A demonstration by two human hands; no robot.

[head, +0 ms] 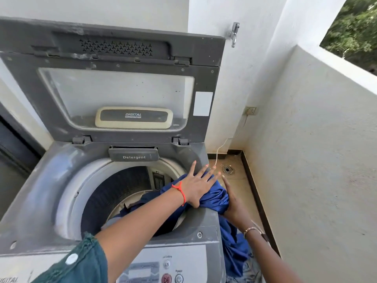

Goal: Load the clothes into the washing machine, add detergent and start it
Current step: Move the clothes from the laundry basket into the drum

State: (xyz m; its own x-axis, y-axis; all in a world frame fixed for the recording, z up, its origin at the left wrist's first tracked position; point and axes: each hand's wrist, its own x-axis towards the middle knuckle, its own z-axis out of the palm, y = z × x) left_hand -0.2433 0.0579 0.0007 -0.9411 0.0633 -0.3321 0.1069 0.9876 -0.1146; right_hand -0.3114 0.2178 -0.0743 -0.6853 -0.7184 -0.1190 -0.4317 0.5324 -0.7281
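Left fingers (201, 170): we see them spread wide and flat, palm down on the blue cloth (216, 198); pressing, not gripping.
Right fingers: we see one long finger or thumb up along the cloth's right side; the rest are hidden behind the fabric, so we cannot tell whether they clench it.
Left hand (196, 187): reaches across the drum mouth from lower left, on top of the cloth at the right rim; red thread (180, 192) on the wrist, dark green sleeve (81, 262) at the elbow.
Right hand (234, 205): outside the washer (40, 201), against the cloth's right side; thin bracelet (252, 229) on the wrist.
Cloth: we note it draped over the right edge of the tub; one part trails down into the drum (114, 193), another hangs down the outer right side toward the floor.
Drum: open, dark ribbed wall; blue fabric low inside it.
Lid (114, 94): raised upright behind the opening, "DIGITAL" label on it.
Detergent drawer (134, 154): at the back rim, centred, labelled.
Panel (173, 266): near edge, power and start buttons showing.
Surroundings: white walls, tap (234, 33) upper right, floor drain (228, 170) just right of the washer.
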